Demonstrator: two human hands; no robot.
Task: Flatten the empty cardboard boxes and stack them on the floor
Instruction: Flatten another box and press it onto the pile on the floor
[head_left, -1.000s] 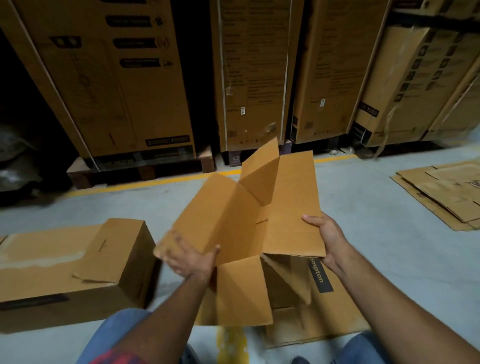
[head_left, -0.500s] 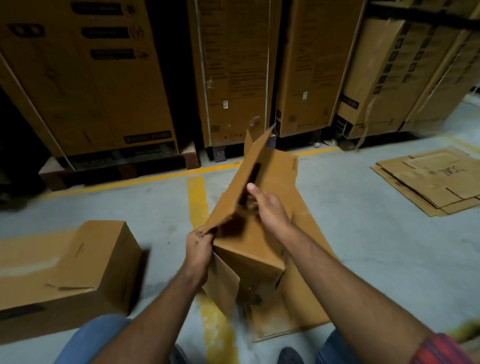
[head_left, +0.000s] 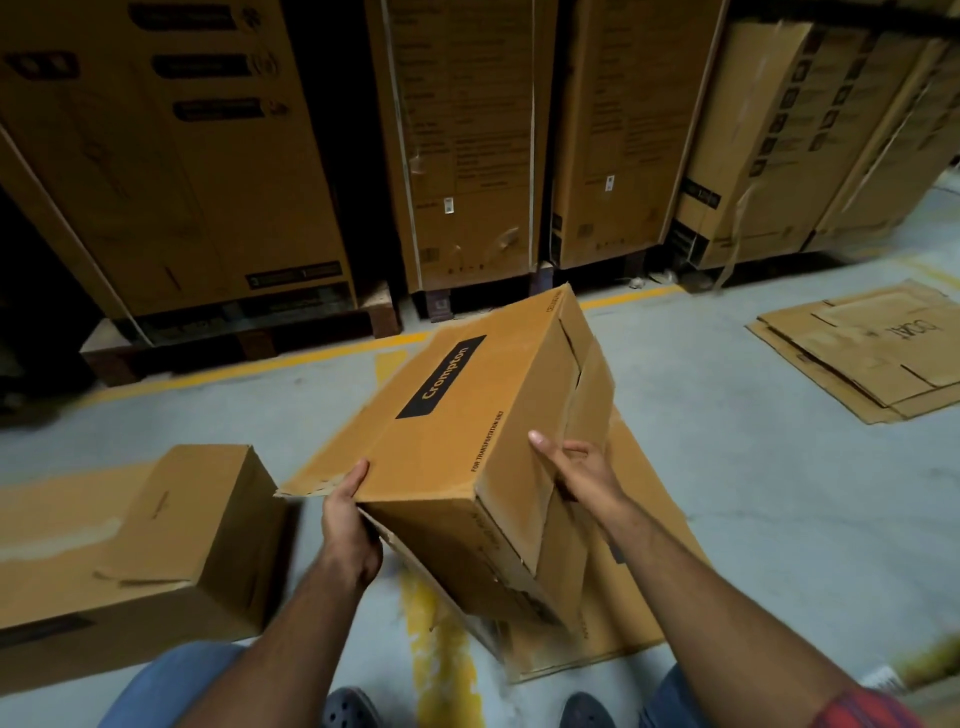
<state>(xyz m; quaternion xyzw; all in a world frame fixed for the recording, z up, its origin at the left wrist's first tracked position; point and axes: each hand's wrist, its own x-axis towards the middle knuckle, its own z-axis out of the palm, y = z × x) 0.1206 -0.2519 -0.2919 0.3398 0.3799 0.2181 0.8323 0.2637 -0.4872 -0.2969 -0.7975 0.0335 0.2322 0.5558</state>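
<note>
Item 1: brown rectangular cardboard box, held off the floor, tilted, between both hands; contents not visible, side flap by the R hand partly sprung. L hand grips the near-left corner, thumb on top panel, fingers curled beneath. R hand grips the right side face, thumb over the top edge. Vs 0.5 s ago: flaps then stood open w/ the R hand among them; box now squared up, label panel uppermost. Below R hand: flat brown cardboard sheet on grey concrete floor. Left of L hand: second brown cardboard box, closed, contents hidden. Well right of R hand: stack of flattened brown cardboard sheets. Beyond both hands: tall brown cartons, print blurred. Black strip reads "Crompton"; edge print "FOR TRANSPORTATION ONLY".
</note>
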